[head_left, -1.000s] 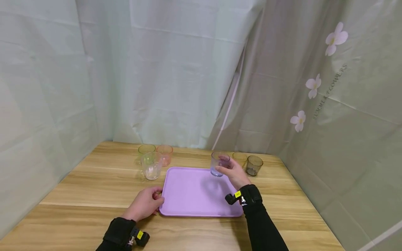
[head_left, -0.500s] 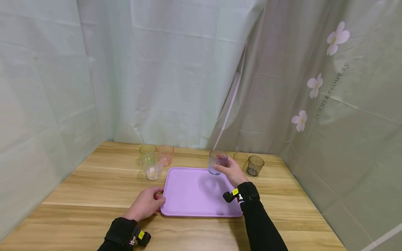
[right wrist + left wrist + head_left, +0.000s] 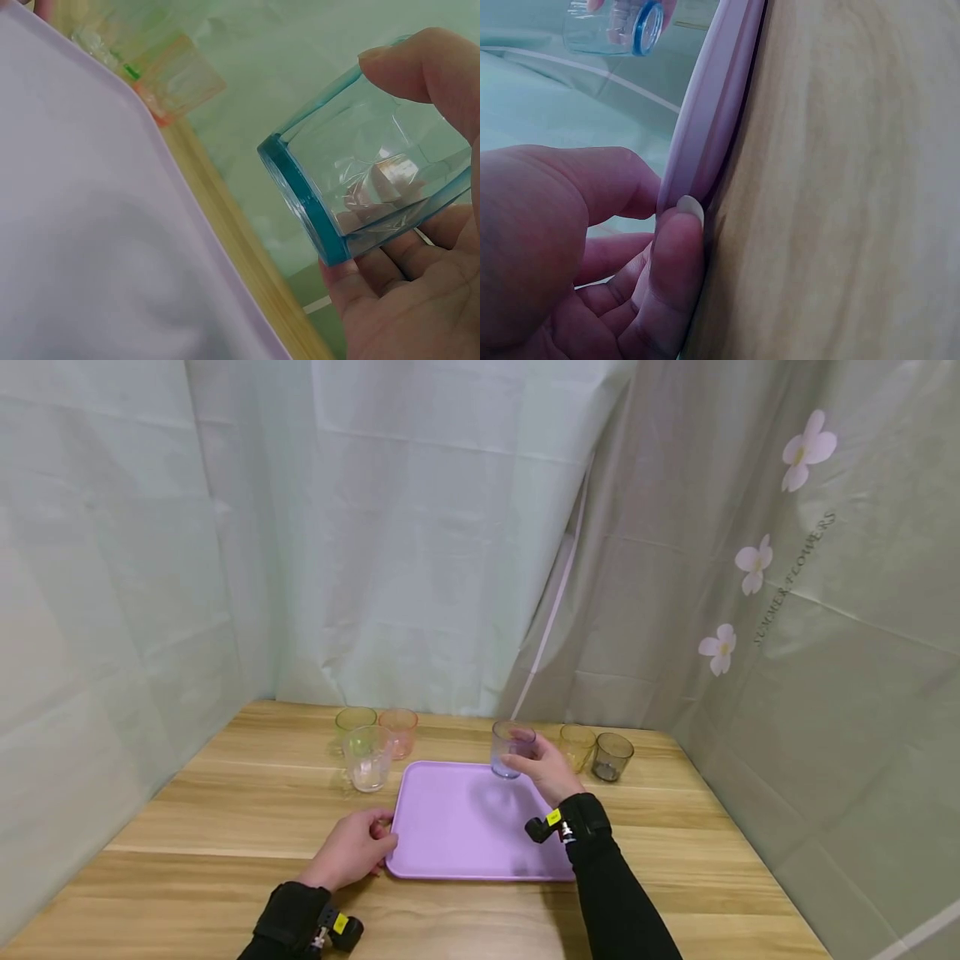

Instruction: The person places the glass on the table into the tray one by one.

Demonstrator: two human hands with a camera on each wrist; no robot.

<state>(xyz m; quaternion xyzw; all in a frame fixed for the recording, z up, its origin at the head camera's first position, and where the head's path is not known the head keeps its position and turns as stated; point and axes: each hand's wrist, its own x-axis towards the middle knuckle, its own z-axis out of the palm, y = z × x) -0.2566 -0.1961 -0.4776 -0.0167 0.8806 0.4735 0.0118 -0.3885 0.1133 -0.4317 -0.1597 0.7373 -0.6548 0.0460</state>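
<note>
A lavender tray (image 3: pixel 457 827) lies flat on the wooden table. At its left edge, my left hand (image 3: pixel 352 850) pinches the rim; the left wrist view has thumb and fingertip meeting there on the tray edge (image 3: pixel 718 105). Over the tray's far right part, my right hand (image 3: pixel 553 774) holds a clear bluish drinking glass (image 3: pixel 501 750) upright by its side. Up close in the right wrist view, the glass (image 3: pixel 330 165) has a thick blue base, with the thumb on one side and fingers round the other. That base is off the tray.
Behind the tray's left corner stand a green glass (image 3: pixel 356 718), a pink glass (image 3: pixel 402 739) and a clear glass (image 3: pixel 367 768). Right of my right hand are a yellow glass (image 3: pixel 579 745) and a grey glass (image 3: pixel 612 757). Curtains (image 3: pixel 420 543) enclose the table.
The bluish glass in my right hand has moved a little to the left above the tray. My left hand stays at the tray's left edge. The view has shifted slightly.
</note>
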